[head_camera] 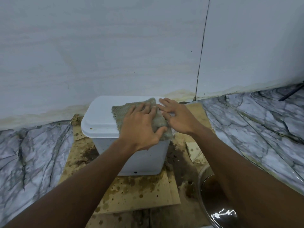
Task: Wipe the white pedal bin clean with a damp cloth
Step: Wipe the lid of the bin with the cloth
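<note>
The white pedal bin [100,116] stands against the wall on stained cardboard, lid shut. Small brown spots show on the lid's front rim. A grey-green cloth [122,111] lies spread over the right half of the lid and hangs over its front right corner. My left hand [141,127] presses flat on the cloth, thumb curled round its bunched lower part. My right hand [176,115] rests on the lid's right edge beside the cloth, fingers spread and touching the cloth's edge.
Stained brown cardboard [134,193] covers the floor under the bin. A clear bowl of brownish water [213,195] sits at the lower right. Marble-patterned floor [256,125] runs to both sides. The white wall [115,55] is right behind the bin.
</note>
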`<state>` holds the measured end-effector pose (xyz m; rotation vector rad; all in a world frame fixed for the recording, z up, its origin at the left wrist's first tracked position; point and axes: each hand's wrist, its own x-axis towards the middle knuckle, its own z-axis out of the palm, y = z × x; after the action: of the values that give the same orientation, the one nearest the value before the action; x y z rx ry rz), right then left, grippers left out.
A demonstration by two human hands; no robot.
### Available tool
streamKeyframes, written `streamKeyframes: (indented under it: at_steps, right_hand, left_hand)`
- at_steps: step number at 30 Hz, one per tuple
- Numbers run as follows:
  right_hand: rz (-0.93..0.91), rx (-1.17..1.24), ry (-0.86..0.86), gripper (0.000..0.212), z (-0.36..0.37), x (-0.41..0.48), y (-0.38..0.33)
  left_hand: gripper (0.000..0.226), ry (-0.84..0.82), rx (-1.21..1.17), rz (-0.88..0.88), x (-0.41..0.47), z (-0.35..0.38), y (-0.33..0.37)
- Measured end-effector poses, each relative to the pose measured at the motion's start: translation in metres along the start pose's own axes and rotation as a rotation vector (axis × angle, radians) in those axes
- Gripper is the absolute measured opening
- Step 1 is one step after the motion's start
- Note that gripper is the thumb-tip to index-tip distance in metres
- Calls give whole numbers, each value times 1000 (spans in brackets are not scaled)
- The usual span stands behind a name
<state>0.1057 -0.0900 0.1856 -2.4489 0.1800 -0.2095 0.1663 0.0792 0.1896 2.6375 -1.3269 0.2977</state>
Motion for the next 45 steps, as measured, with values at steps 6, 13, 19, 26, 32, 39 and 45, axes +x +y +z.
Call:
streamKeyframes:
  at_steps: [6,13,19,26,32,39,45]
  right_hand:
    - [10,38,37,40,6,1,-1]
    - [25,-114,89,42,12,3,-19]
    - [-65,-299,33,47,40,24,-67]
    - [-23,-487,-1,75,54,26,-69]
    - [-18,-508,7,63,54,24,-70]
    - [-23,-505,12,70,54,25,-66]
    - [-8,-487,-2,55,52,27,-65]
  left_hand:
    - [72,22,-110,-2,-34,-17,-77]
    - [65,63,-158,-63,-66,-28,-124]
    - [65,77,49,9,-63,-10,-103]
    - [60,81,-132,56,-67,-19,-155]
    - [60,128,-361,-46,-80,-12,-162]
    - [61,85,124,146,-75,17,-79]
    - [62,136,74,-14,-94,19,-106]
